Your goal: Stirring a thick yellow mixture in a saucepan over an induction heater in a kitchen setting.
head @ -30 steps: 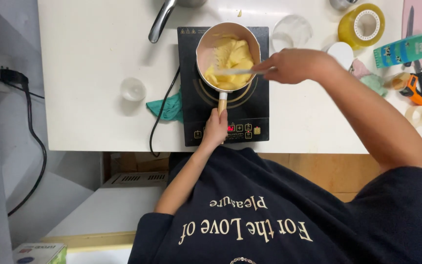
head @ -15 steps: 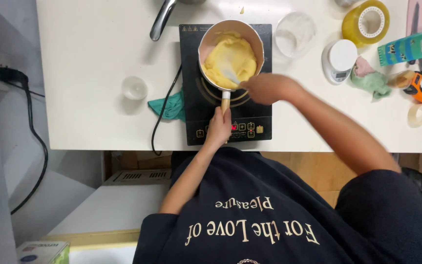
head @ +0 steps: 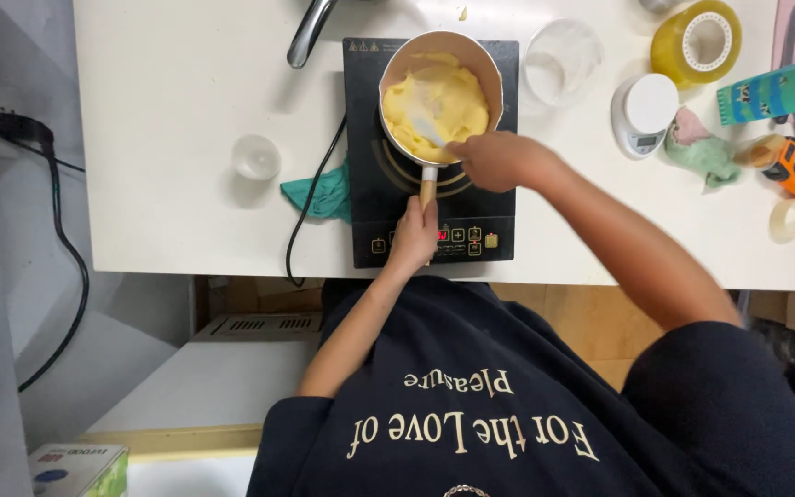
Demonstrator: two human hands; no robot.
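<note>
On black cooktop [head: 388,198]: saucepan [head: 441,97] of yellow batter [head: 434,109]. Left hand [head: 416,232] clasps handle; right hand [head: 494,158] grips stirrer. Risk: loosened handle grip, pan tipping.

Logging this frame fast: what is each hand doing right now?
Left hand: closed on the small saucepan's wooden handle.
Right hand: closed on a pale stirring utensil in yellow batter.
</note>
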